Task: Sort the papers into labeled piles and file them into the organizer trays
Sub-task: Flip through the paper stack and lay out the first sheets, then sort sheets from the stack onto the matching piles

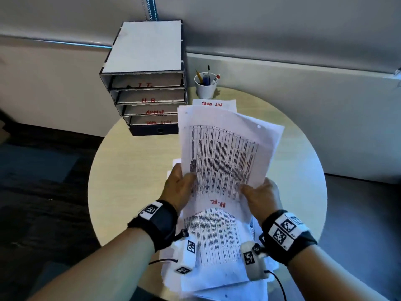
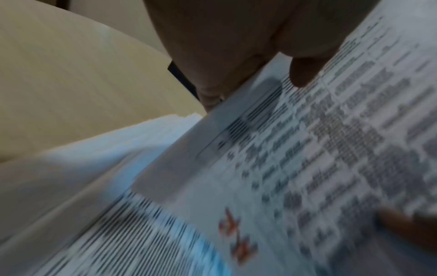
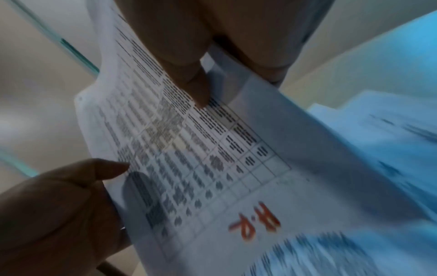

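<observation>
Both forearms low in head view, black fabric wrist straps with white square-code tags. Left hand [image 1: 178,185] pinching left edge of held sheets [image 1: 225,153], thumb [image 2: 305,72] on top over print, fingers underneath. Right hand [image 1: 261,195] pinching lower right edge of same sheets, thumb [image 3: 196,89] pressed on printed grid, fingers curled behind. Sheets thin, white, floppy, bowed upward, dense black table print, red "H.R" handwritten at near edge; punch hole near far corner. Held raised above loose paper pile [image 1: 214,253] lying at near edge of table, overhanging rim slightly; pile edges ragged, not squared. Round table [image 1: 134,170], pale wood-grain top, smooth. Bare surface left of hands and right of hands. Cardboard organizer [image 1: 145,77] at far left edge of table, boxy, rough torn-looking tray lips, four stacked trays with red labels "I.T", "H.R", "ADMIN", bottom one unclear, dark base. Sheet labelled "TASK LIST" [image 1: 213,104] flat on table just right of organizer, partly covered by held sheets. White cup [image 1: 205,88] with pens behind it, near wall. Wrist views blurred; print unreadable.
</observation>
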Motion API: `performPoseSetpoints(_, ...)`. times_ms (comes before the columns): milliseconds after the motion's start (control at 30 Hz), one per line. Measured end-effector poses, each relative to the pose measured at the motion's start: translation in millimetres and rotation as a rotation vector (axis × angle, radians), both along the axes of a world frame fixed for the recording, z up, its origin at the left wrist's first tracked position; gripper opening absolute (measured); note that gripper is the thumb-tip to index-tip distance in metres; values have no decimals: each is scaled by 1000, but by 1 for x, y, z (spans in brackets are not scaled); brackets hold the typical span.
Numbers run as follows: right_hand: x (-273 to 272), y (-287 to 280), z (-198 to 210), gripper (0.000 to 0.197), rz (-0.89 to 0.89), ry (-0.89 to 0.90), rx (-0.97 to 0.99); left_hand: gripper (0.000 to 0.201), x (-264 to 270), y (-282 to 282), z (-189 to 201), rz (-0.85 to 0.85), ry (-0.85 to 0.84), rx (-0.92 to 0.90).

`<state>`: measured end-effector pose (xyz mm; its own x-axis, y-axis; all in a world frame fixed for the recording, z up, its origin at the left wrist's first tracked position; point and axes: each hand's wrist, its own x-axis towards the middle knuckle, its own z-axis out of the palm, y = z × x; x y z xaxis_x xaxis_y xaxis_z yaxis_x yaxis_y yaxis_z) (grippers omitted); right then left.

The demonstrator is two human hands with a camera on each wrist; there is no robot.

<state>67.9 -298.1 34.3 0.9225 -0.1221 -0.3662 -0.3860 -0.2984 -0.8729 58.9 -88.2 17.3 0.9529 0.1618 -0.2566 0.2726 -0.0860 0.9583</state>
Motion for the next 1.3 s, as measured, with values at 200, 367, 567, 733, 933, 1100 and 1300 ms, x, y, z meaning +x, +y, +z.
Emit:
performPoseSetpoints(200,29,3,40,16,482,-218,-449,73,17,83,69,195,-320,368)
performPoseSetpoints(367,39,54,70,12,948,-388,-837,45,-8,122,90,-511,-80,681)
performPoseSetpoints(567,47,107,63,21,900,-580,-786,13,-57,163,48,75,110,170)
performPoseSetpoints(733,53,110,40,46,513,-680,-565,37,-78,225,-8,540,174,-242)
performPoseSetpoints(933,18,83,-34,44,665,-248,-659,65,-69,264,-68,778,611,-61)
performPoseSetpoints(1100,-13,56,-96,46,783,-85,-791,41,-43,250,-83,810,635,-120)
performPoseSetpoints(1300,-20,49,-104,43,754,-44,-849,39,-43,248,-89,842,641,-39)
